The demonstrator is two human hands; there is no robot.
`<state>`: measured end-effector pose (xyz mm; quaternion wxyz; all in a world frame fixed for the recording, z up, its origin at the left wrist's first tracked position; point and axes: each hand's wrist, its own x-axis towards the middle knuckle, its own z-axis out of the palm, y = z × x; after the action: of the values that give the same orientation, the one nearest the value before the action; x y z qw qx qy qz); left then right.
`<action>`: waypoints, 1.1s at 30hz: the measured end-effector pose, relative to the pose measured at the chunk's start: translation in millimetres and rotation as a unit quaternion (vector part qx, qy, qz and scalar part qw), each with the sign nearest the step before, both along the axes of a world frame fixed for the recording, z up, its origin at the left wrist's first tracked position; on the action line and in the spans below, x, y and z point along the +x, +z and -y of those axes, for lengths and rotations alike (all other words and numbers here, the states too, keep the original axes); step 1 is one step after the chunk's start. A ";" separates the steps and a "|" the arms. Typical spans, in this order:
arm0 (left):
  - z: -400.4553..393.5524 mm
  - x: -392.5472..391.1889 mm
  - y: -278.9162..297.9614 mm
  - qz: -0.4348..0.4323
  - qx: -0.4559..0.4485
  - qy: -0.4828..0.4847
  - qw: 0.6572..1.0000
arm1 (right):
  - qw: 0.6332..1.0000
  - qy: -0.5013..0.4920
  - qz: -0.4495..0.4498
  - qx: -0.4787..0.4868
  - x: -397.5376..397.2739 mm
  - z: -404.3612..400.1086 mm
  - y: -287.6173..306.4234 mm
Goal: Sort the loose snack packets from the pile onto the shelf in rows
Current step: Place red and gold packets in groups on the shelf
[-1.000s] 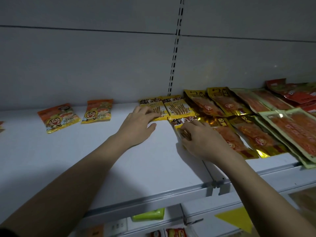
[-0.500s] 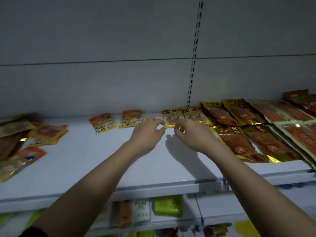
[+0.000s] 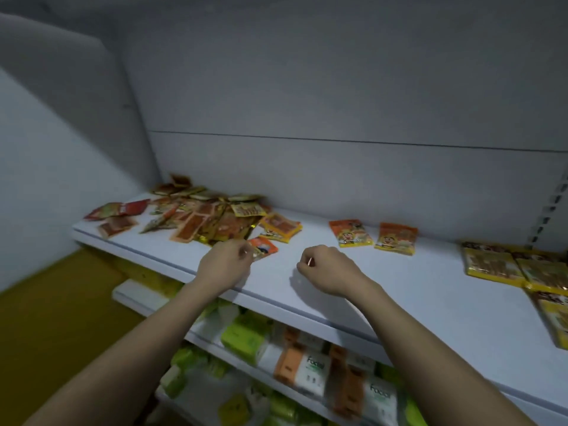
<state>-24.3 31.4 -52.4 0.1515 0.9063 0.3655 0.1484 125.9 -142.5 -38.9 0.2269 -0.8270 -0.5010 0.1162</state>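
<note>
My left hand [image 3: 226, 263] is in the middle of the frame, at the front part of the white shelf [image 3: 399, 290]. Its fingers are curled, and the tips touch the near corner of a small orange packet [image 3: 263, 246]. It looks like I pinch that corner, but the picture is blurry there, so I cannot be sure. The small orange packet lies flat on the shelf, just beside the big pile [image 3: 196, 218].

My right hand [image 3: 329, 269] is a little to the right of my left hand, over the shelf. Its fingers are curled in like a loose fist. I see nothing in it.

The pile of loose snack packets sits in the upper left part of the shelf, near the back wall. The packets there lie mixed up, some on top of others.

Right of the pile, two orange packets with a cartoon face [image 3: 373, 236] lie side by side near the back. At the far right edge of the frame are yellow packets [image 3: 516, 265] lying close together.

Below the shelf I see green, white and orange packs [image 3: 307, 364] on a lower shelf.
</note>
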 end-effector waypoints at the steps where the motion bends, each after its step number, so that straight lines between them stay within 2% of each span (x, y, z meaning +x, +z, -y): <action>1: -13.4 -7.8 -2.2 0.016 -0.005 0.009 1.000 | 1.000 0.007 -0.002 -0.003 -2.4 -12.9 0.1; 8: -114.0 -41.6 -32.2 0.108 -0.013 0.016 0.994 | 0.999 -0.015 0.019 0.043 -17.5 -140.6 -5.9; 12: -166.8 -48.9 -45.7 0.148 0.019 -0.010 0.989 | 0.986 -0.105 0.117 0.063 -13.8 -196.9 -20.9; 15: -189.8 -35.6 -48.8 0.150 0.048 -0.067 0.985 | 0.976 -0.180 0.123 0.022 6.1 -209.3 -34.4; 19: -197.8 -10.3 -55.8 0.113 0.058 -0.128 0.984 | 0.977 -0.171 0.095 -0.086 14.0 -218.0 -44.2; 21: -202.7 -5.4 -63.0 0.097 0.057 -0.133 0.985 | 0.973 -0.177 0.099 -0.111 10.9 -222.7 -33.3; 24: -207.4 -7.0 -74.1 0.096 0.040 -0.135 0.985 | 0.977 -0.174 0.079 -0.096 13.9 -234.5 -15.5; 27: -208.4 -8.9 -77.5 0.115 0.045 -0.134 0.983 | 0.981 -0.189 -0.001 0.038 20.2 -253.5 -1.3; 30: -208.8 -9.5 -79.6 0.126 0.060 -0.131 0.981 | 0.951 -0.221 -0.156 0.151 30.5 -278.7 3.8; 33: -211.1 -8.7 -74.8 0.163 0.069 -0.124 0.976 | 0.926 -0.250 -0.212 0.188 46.1 -299.7 -3.6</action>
<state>-33.0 242.5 -127.2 0.1633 0.9164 0.2098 0.2992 172.0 157.1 -42.5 0.5004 -0.8240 -0.2309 0.1317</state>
